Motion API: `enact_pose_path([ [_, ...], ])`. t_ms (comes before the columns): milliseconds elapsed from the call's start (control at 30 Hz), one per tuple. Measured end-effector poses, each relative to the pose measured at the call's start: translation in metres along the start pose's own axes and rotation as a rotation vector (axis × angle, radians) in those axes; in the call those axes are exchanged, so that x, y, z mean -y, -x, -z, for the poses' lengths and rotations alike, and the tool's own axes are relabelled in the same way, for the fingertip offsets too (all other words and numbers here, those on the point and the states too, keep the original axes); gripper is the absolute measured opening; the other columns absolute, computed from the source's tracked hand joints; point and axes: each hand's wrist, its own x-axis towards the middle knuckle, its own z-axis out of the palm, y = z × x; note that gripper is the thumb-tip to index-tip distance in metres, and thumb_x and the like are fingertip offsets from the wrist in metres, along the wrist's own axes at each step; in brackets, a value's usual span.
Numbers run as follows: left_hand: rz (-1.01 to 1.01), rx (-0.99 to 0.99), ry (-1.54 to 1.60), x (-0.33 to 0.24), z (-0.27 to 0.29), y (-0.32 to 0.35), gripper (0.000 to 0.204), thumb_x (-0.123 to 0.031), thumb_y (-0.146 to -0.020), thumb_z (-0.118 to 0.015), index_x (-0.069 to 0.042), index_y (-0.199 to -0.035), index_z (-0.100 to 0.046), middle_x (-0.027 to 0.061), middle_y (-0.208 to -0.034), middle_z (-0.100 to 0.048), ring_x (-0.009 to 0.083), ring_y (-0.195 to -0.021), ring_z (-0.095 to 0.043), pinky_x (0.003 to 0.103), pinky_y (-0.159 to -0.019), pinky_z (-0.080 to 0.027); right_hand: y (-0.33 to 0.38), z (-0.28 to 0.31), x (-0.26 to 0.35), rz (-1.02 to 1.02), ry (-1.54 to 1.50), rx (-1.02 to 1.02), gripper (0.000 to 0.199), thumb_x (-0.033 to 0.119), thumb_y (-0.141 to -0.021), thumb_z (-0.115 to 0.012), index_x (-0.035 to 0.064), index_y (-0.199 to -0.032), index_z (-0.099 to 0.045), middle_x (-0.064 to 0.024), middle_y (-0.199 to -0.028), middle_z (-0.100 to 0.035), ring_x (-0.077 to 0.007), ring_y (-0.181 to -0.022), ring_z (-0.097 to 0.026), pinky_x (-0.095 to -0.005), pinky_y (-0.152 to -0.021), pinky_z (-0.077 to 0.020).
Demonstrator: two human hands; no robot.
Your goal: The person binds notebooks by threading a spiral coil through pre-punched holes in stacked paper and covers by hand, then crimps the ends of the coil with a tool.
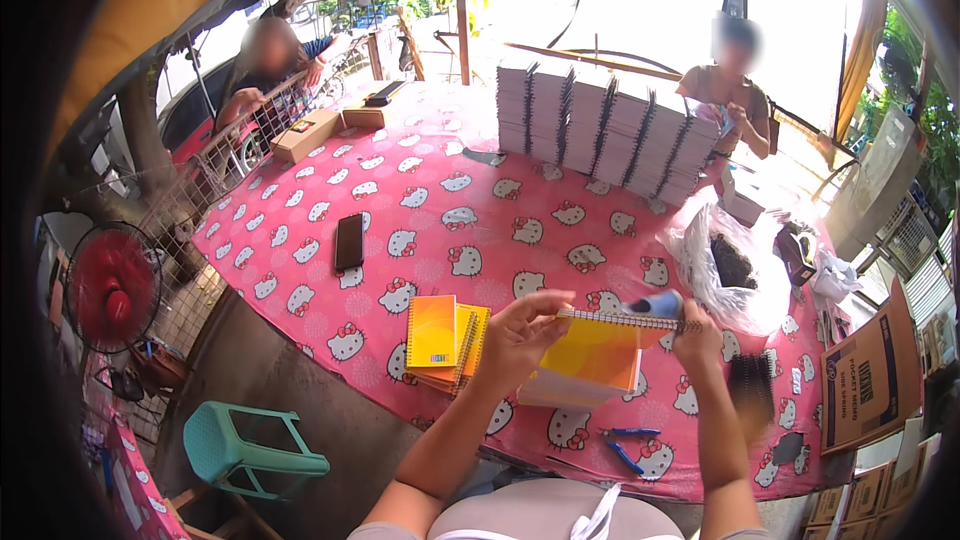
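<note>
Head view, hands: the left hand (pixel 515 338) is curled, fingers partly closed on the left end of the orange spiral-bound notebook (pixel 592 352); the right hand (pixel 693 332) is closed tight on the wire spine at its right end, a blue-handled tool (pixel 655 304) pinched just above it.

Notebook: held just above the near edge of the pink cat-print tablecloth (pixel 440 190), long axis running left to right, wire spine on top, cover tilted toward the person.

Nearby: a small stack of orange notebooks (pixel 446 336) lies just left of the left hand; blue-handled pliers (pixel 627 443) sit near the table edge below.

Packages: white spiral notebook stacks (pixel 600 125) stand at the far side; a clear plastic bag of dark coils (pixel 725 265) sits right; brown cardboard boxes (pixel 870 375) with dark print lean at the far right.
</note>
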Motion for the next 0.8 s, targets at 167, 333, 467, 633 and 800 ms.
enact_pose_path([
  [167,0.033,0.005,-0.036,-0.003,-0.007,0.001,0.024,0.005,-0.085,-0.068,-0.001,-0.108,-0.069,0.007,-0.102,-0.069,0.0105,-0.092,-0.065,0.025,-0.083,-0.054,0.056,-0.03,-0.066,-0.176,-0.005,0.341,0.031,0.007,-0.08,-0.061,0.0024,-0.111,-0.058,-0.0204,-0.103,-0.066,-0.0386,-0.099,-0.064,-0.0458,-0.085,-0.0506],
  [333,0.119,-0.042,-0.057,0.007,-0.002,0.004,0.03,0.004,-0.084,-0.07,-0.002,-0.113,-0.068,0.0075,-0.102,-0.071,0.0098,-0.093,-0.065,0.023,-0.085,-0.053,0.034,0.169,0.069,0.09,-0.562,-0.104,0.038,0.009,-0.078,-0.064,-0.0012,-0.115,-0.063,-0.0194,-0.11,-0.067,-0.0341,-0.104,-0.064,-0.0382,-0.09,-0.0501],
  [467,0.084,-0.017,-0.044,0.009,-0.005,0.002,0.031,0.008,-0.083,-0.069,-0.002,-0.113,-0.069,0.0084,-0.102,-0.071,0.0112,-0.092,-0.065,0.025,-0.086,-0.053,-0.018,0.145,0.162,0.509,0.029,0.735,0.038,0.015,-0.076,-0.068,-0.0004,-0.111,-0.064,-0.0201,-0.107,-0.067,-0.0317,-0.103,-0.064,-0.0396,-0.087,-0.051],
  [633,0.032,-0.022,-0.094,0.006,-0.003,0.003,0.028,0.01,-0.08,-0.069,0.0,-0.107,-0.069,0.0104,-0.101,-0.07,0.0155,-0.093,-0.066,0.029,-0.086,-0.055,0.016,0.145,0.145,0.619,-0.305,-0.083,0.031,0.015,-0.076,-0.072,0.0024,-0.103,-0.062,-0.0131,-0.091,-0.067,-0.0322,-0.086,-0.065,-0.0435,-0.076,-0.0513],
  [800,-0.155,0.043,-0.169,0.001,-0.018,-0.009,0.025,0.006,-0.077,-0.075,0.0,-0.099,-0.065,0.0103,-0.097,-0.07,0.0177,-0.092,-0.067,0.029,-0.081,-0.056,0.124,0.095,0.081,0.365,-0.514,0.151,0.043,0.023,-0.074,-0.078,0.0013,-0.106,-0.06,-0.0164,-0.1,-0.065,-0.0351,-0.091,-0.062,-0.0422,-0.077,-0.0492],
])
